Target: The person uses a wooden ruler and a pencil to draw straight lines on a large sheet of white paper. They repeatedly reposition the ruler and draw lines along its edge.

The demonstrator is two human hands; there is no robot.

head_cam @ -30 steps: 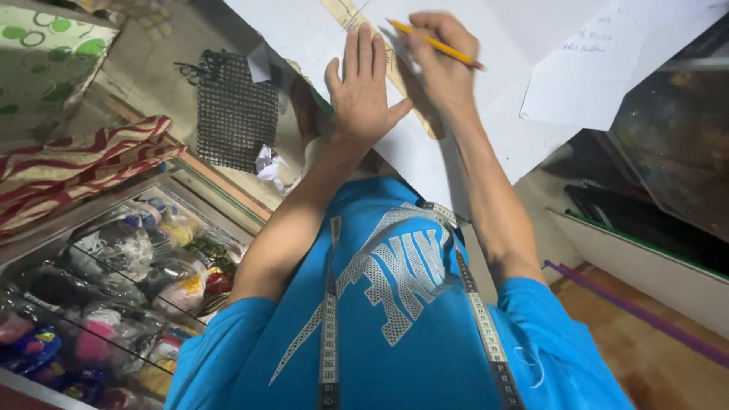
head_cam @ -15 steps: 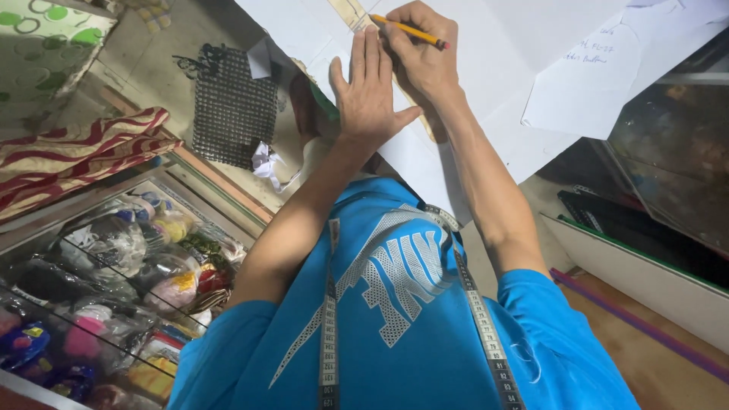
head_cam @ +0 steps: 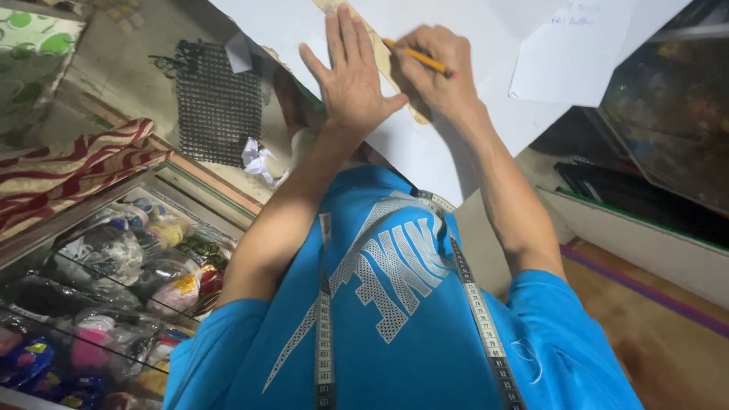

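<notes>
- At the left edge of the view, a glass-fronted display case (head_cam: 114, 250) holds bagged, many-coloured bundles; a red-and-cream striped cloth (head_cam: 68, 171) lies folded along its top.
- Farther in on the counter (head_cam: 137, 68) lie a dark square of woven mesh (head_cam: 216, 102) and, just below it, a small crumpled scrap of white paper (head_cam: 257, 159).
- The left hand (head_cam: 351, 80) is laid flat with fingers spread, pressing down on a long pale wooden ruler (head_cam: 383, 64) that runs slantwise across a large white sheet of paper (head_cam: 486, 45).
- The right hand (head_cam: 433, 72), just beside the left, is closed around a yellow pencil (head_cam: 419, 58); the pencil's tip rests at the ruler's edge on the sheet.
- A smaller white sheet with handwriting (head_cam: 573, 57) lies on the large one near its right edge.
- A grey cloth tape measure (head_cam: 478, 304) hangs over the person's bright blue printed shirt (head_cam: 395, 326).
</notes>
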